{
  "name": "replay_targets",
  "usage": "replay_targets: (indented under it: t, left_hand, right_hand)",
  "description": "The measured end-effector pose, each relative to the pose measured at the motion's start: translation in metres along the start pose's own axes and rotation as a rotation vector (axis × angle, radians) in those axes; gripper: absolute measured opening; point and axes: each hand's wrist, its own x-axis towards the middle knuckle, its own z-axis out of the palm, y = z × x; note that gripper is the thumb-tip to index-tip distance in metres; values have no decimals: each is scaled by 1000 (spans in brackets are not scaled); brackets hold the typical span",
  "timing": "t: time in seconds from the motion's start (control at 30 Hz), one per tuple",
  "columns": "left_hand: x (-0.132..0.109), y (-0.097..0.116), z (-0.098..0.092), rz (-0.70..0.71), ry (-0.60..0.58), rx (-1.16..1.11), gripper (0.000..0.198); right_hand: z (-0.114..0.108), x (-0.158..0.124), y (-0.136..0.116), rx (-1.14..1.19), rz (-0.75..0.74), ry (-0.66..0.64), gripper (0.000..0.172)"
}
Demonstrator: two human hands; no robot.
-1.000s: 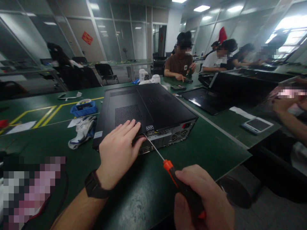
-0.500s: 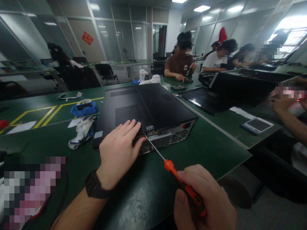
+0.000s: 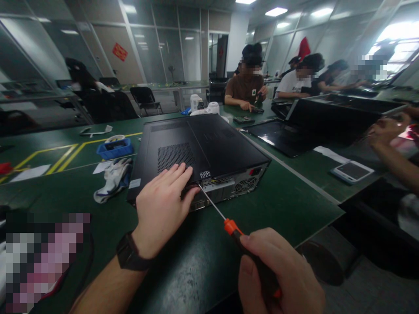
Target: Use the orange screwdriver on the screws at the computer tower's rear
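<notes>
A black desktop computer case lies flat on the green table, its rear panel with fan grille toward me. My left hand rests on the near edge, fingers stretched flat over the top cover and thumb at the rear edge. In my right hand is a screwdriver with an orange and black handle, fingers closed around it. Its thin metal shaft points up and left, and the tip meets the case's rear edge beside my left thumb. What the tip touches is too small to make out.
Left of the case lie gloves and a blue bin. A digital scale lies to the right. Another open computer case stands beyond it, with a co-worker's arm nearby. Another person sits across the table.
The screwdriver's handle has turned within my right hand, its orange side now less visible. My left hand and the case have stayed put. The co-worker's hands at right have moved.
</notes>
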Motion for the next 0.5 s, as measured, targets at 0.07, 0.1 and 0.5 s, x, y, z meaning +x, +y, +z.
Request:
replay_targets:
  t: [0.07, 0.1, 0.5]
  left_hand:
    - [0, 0, 0, -2, 2, -1, 40]
    - [0, 0, 0, -5, 3, -1, 40]
    - [0, -1, 1, -11, -4, 7, 39]
  right_hand:
    - [0, -1, 1, -34, -1, 10, 18]
    - [0, -1, 1, -59, 2, 8, 17]
    - [3, -4, 0, -38, 3, 79, 17]
